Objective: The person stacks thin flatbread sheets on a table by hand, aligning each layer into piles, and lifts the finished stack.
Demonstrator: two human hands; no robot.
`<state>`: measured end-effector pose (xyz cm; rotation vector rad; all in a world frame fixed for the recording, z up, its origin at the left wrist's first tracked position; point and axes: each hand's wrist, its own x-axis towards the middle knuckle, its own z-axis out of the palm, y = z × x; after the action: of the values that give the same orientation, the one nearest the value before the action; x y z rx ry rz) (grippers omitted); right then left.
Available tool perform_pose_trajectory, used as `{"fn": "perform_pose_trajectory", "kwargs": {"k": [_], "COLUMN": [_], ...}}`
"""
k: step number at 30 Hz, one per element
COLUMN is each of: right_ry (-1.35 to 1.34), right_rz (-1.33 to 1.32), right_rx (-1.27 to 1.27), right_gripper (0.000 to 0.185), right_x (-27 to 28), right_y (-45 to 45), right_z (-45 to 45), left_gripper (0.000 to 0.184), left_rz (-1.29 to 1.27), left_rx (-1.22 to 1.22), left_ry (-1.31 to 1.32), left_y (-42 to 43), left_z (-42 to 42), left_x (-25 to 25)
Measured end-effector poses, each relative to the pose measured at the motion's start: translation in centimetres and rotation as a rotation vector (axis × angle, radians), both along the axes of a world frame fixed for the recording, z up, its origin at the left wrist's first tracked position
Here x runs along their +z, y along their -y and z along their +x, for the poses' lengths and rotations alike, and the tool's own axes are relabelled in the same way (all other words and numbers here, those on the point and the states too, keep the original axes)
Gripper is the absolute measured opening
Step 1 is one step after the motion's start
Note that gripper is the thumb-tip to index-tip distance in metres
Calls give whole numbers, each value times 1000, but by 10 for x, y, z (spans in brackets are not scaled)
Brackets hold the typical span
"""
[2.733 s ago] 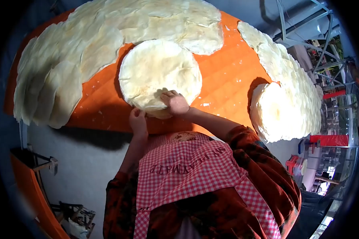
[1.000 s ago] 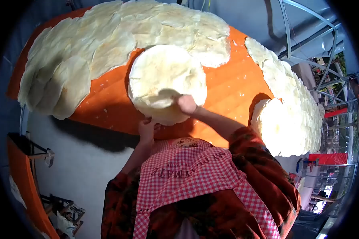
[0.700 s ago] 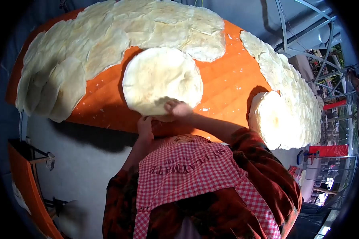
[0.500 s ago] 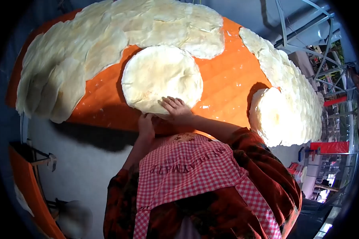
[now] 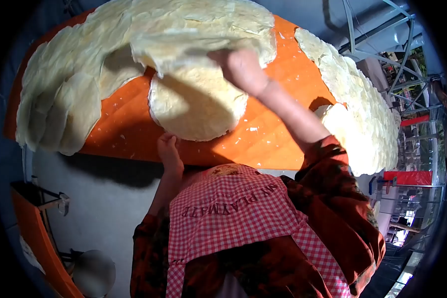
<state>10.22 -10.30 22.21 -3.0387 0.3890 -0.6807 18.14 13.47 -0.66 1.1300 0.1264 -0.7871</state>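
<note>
A thin, pale round flatbread (image 5: pixel 171 47) hangs raised and blurred from my right hand (image 5: pixel 243 69), whose fingers are closed on its near right edge. Under it, a stack of the same flatbreads (image 5: pixel 198 111) lies on the orange tabletop (image 5: pixel 129 124), partly in shadow. My left hand (image 5: pixel 170 151) is at the near edge of the tabletop, just below the stack and apart from it. Its fingers are drawn together, with nothing visible in them.
Overlapping flatbreads (image 5: pixel 94 44) cover the far and left parts of the tabletop. To the right stands another brightly lit stack (image 5: pixel 340 124), beside more overlapping flatbreads (image 5: pixel 377 114). A metal frame (image 5: pixel 407 64) rises at the far right. An orange board (image 5: pixel 39 238) is at lower left.
My right hand has gone from lying on the stack to up and away from me, lifting the top flatbread. My left hand has shifted slightly left, off the stack's edge.
</note>
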Motion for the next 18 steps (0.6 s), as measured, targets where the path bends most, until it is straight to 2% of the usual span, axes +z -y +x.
{"fn": "perform_pose_trajectory", "kwargs": {"k": [2, 4, 5, 6, 7, 9, 11, 14, 18], "right_ry": [57, -111, -340, -98, 24, -151, -202, -171, -152], "right_rz": [83, 96, 141, 221, 220, 321, 483, 506, 478], "right_rx": [62, 65, -29, 59, 28, -81, -97, -118, -131], "right_gripper": [31, 27, 23, 19, 21, 24, 27, 28, 31], "right_x": [-71, -172, -202, -223, -234, -231, -223, -229, -237], "right_y": [-12, -15, -22, -30, -33, -26, -16, -9, -7], "right_z": [-13, -32, -42, -51, -49, -54, -54, -52, -52], "left_gripper": [21, 22, 23, 23, 24, 24, 25, 24, 35], "left_rz": [12, 6, 9, 70, 132, 215, 261, 308, 338], "left_rx": [79, 50, 29, 14, -4, 1, 33, -98, -276], "left_ry": [102, 87, 85, 135, 186, 321, 485, 631, 204], "left_y": [6, 9, 8, 8, 9, 15, 20, 27, 34], "left_z": [5, 10, 14, 20, 26, 40, 54, 71, 84], "left_x": [-13, -12, -12, -16, -25, -41, -56, -64, -19]}}
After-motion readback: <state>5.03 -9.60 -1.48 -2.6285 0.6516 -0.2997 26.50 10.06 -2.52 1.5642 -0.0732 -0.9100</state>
